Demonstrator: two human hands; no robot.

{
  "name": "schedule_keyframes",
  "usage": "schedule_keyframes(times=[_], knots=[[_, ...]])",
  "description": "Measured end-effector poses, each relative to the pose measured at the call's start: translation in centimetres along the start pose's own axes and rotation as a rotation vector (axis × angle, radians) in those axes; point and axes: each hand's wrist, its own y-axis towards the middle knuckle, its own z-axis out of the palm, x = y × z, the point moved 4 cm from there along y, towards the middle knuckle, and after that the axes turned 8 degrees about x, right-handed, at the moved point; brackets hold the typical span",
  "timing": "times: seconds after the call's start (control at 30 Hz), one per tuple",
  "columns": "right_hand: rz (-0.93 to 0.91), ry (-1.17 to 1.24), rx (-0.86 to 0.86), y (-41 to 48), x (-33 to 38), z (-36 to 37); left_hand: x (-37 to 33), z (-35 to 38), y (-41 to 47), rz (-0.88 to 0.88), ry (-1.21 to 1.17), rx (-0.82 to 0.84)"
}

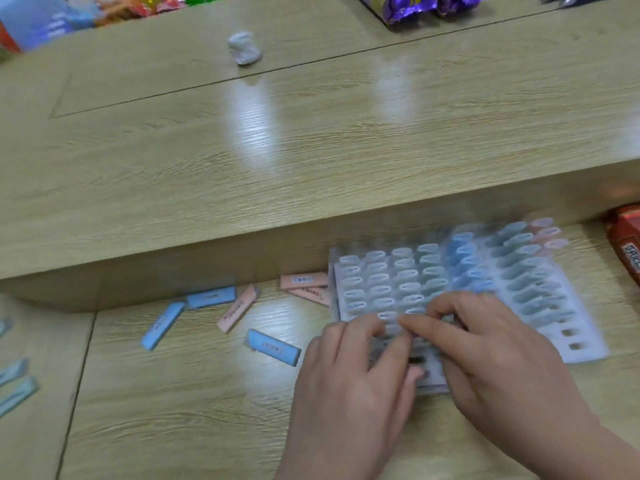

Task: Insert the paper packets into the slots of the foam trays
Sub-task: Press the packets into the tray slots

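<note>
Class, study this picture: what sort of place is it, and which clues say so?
Probably a shop counter or packing desk: a two-level wooden counter, bright snack wrappers along its far edge, and a foam tray part-filled with paper packets.

Tray and hands are crowding the right of the lower desk; bare wood is lying open at the near left.

The tray is sitting against the raised ledge, which is walling off the far side. Upright packets are filling most slots, leaving a few open along the near right edge. The left hand and right hand are covering the tray's near left corner, fingers meeting, with blur hiding what they hold. A blue packet is lying just left of the left hand. Loose packets are littering the strip under the ledge. A red box is blocking the far right. The upper desk is lying broad, with a white wad far back.
</note>
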Motion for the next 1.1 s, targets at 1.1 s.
schedule_keyframes(times=[1.1], knots=[[0.108,0.272,0.272,11.7,11.4,5.9,19.7,-3.0,-6.3,-0.854,-0.958,-0.001]])
